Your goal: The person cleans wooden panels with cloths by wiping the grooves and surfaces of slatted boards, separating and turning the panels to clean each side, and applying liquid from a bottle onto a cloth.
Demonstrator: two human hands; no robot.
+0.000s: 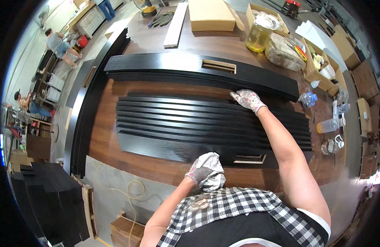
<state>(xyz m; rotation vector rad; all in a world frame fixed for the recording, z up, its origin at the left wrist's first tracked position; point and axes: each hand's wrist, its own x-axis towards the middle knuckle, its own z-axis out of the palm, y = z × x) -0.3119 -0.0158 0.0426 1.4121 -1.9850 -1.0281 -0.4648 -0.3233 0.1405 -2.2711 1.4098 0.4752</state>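
Observation:
Several black wooden boards (173, 119) lie overlapped like steps on the brown table (157, 169) in front of me. A rectangular cut-out shows in the nearest board (190, 153). My left hand (199, 173), in a patterned glove with a grey patch, is closed on a crumpled whitish cloth (212, 161) at the boards' near edge. My right hand (248, 101), in a flowered glove, reaches over to the far edge of the boards, its fingers stretched leftward. Whether it presses on the wood is hard to see. Beyond it lies another stack of black boards (157, 64), its top one with a slot.
More long black boards (80, 123) line the table's left side. A white strip (176, 25), a cardboard box (211, 16), a jug of yellow liquid (258, 38) and bottles (308, 99) stand far and right. Black panels (50, 197) are stacked at lower left. Other people work at far left.

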